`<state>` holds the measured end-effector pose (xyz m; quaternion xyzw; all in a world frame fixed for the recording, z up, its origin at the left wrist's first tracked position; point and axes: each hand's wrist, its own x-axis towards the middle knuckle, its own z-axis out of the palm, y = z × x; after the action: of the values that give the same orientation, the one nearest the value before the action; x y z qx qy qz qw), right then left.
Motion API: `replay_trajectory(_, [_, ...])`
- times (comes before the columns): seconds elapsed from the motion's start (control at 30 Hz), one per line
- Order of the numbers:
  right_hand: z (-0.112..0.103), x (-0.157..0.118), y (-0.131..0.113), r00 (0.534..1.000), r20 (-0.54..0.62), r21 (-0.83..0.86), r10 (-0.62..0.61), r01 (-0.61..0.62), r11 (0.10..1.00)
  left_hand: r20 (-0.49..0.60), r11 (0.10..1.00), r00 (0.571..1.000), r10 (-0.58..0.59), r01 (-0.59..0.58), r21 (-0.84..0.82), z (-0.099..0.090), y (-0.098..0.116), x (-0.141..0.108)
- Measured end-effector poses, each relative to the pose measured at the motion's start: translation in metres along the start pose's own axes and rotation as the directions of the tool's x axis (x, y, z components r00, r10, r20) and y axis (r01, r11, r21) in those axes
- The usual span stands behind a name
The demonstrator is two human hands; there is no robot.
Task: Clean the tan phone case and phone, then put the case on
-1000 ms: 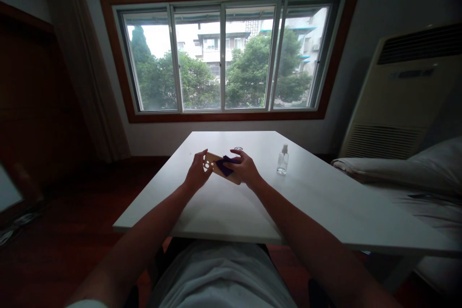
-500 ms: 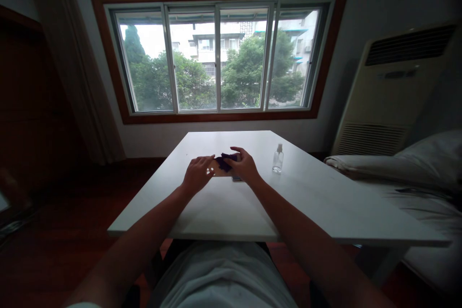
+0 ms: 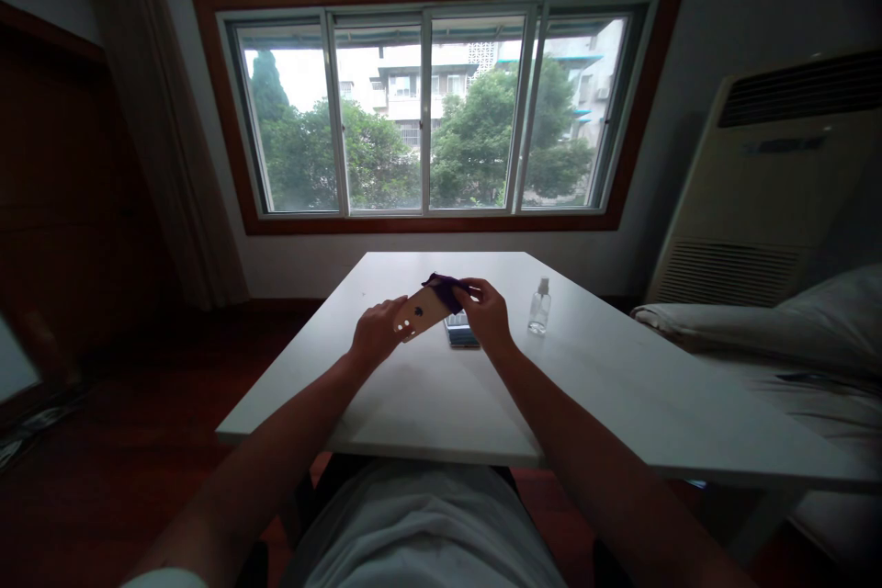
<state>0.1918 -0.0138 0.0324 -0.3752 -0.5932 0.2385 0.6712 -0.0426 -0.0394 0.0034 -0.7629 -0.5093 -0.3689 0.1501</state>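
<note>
A tan phone case [image 3: 428,310] with camera holes and a small dark mark hangs tilted above the white table. My left hand [image 3: 377,329] grips its lower left end, fingers closed around it. Dark purple cloth [image 3: 447,291] is wrapped over the case's upper right end. My right hand [image 3: 488,310] pinches the cloth there. Partly hidden below the cloth and my right hand, a phone-like object [image 3: 461,333] lies on the table. A clear spray bottle [image 3: 539,310] stands upright to the right of my right hand.
The white table [image 3: 585,395] reaches from my lap toward the window [image 3: 427,119]. On the right are a light-covered seat or bed [image 3: 758,335] and a tall air conditioner [image 3: 744,193]. A curtain [image 3: 158,138] hangs at the left.
The cloth has moved to the case's upper right end, uncovering more of the case's back. My right hand has shifted right, and more of the object on the table shows. The view has turned slightly left.
</note>
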Motion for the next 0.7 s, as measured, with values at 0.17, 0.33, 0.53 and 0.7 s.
replay_trajectory(0.17, [0.003, -0.002, 0.000, 0.997, 0.067, 0.114, 0.023, -0.030, 0.993, 0.027, 0.998, 1.000, -0.009, 0.010, -0.059, 0.000, 0.000, -0.002])
replay_trajectory(0.33, [0.006, -0.006, 0.001, 0.997, 0.076, 0.042, 0.000, -0.003, 0.999, 0.044, 0.999, 0.999, -0.014, 0.016, -0.049, 0.001, 0.007, -0.003])
replay_trajectory(0.53, [0.004, -0.006, -0.002, 0.981, 0.183, -0.018, 0.072, -0.069, 0.997, 0.044, 0.999, 0.998, -0.047, 0.047, -0.019, 0.001, 0.010, -0.004])
replay_trajectory(0.7, [0.002, -0.005, 0.000, 0.973, 0.192, -0.008, 0.126, -0.127, 0.992, 0.040, 0.998, 0.997, -0.061, 0.061, 0.003, -0.003, 0.012, -0.005])
